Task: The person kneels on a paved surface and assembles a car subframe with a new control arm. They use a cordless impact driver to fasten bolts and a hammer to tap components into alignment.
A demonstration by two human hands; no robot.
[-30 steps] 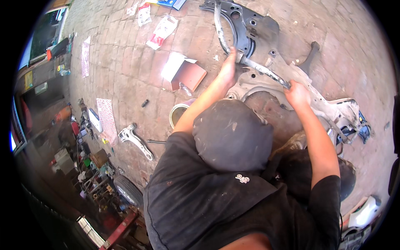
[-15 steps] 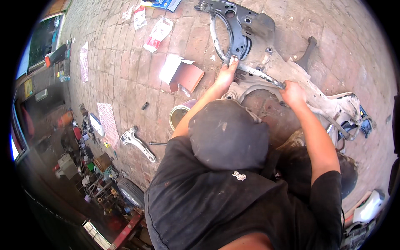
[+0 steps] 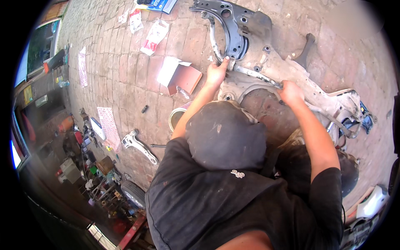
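A long bent stabilizer bar [image 3: 254,73], grey with worn dark patches, lies across a dusty car subframe [image 3: 287,79] on the brick ground. My left hand [image 3: 216,74] is closed round the bar near its left bend, thumb pointing up; its other fingers are partly hidden. Further right, my right hand [image 3: 291,91] grips the bar in a fist. The bar's free end curves up beside the dark, curved metal plate [image 3: 236,43] at the subframe's far left. At the right end of the subframe is a blue-black metal part [image 3: 366,121].
Left of my left arm are an opened cardboard box [image 3: 187,77], a round tub [image 3: 177,116] and a silver control arm [image 3: 139,146]. Plastic packets [image 3: 155,37] lie farther off. A dark metal bracket [image 3: 306,52] rests beyond the subframe. Tools and a wheel [image 3: 133,193] crowd the lower left.
My left hand has moved slightly left and nearer, and the bar's left end has come down with it relative to the dark plate. My right hand keeps its grip, almost in place.
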